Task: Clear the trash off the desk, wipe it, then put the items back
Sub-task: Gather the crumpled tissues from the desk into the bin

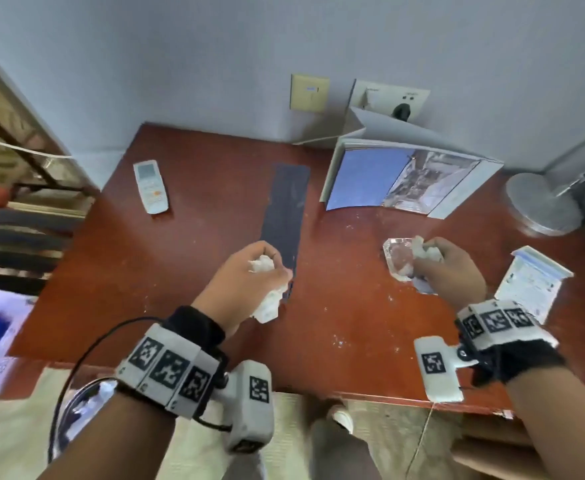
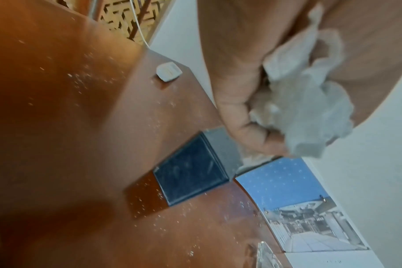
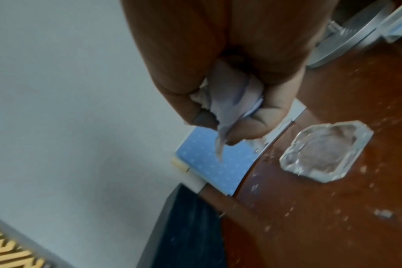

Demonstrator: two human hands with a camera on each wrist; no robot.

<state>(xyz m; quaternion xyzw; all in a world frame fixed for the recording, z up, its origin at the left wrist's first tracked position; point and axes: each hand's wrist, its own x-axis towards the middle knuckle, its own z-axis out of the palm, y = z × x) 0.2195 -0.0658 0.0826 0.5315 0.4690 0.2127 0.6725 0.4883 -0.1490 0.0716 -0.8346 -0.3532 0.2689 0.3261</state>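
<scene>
Reddish-brown wood forms the desk, speckled with white crumbs; from the head view we note the left hand clenched around a crumpled tissue and the right hand clutching a paper wad above a glass ashtray. A remote lies far left. Left wrist: fingers curl around the tissue over the dark strip. Right wrist: fingertips pinch the wad, ashtray just beside.
</scene>
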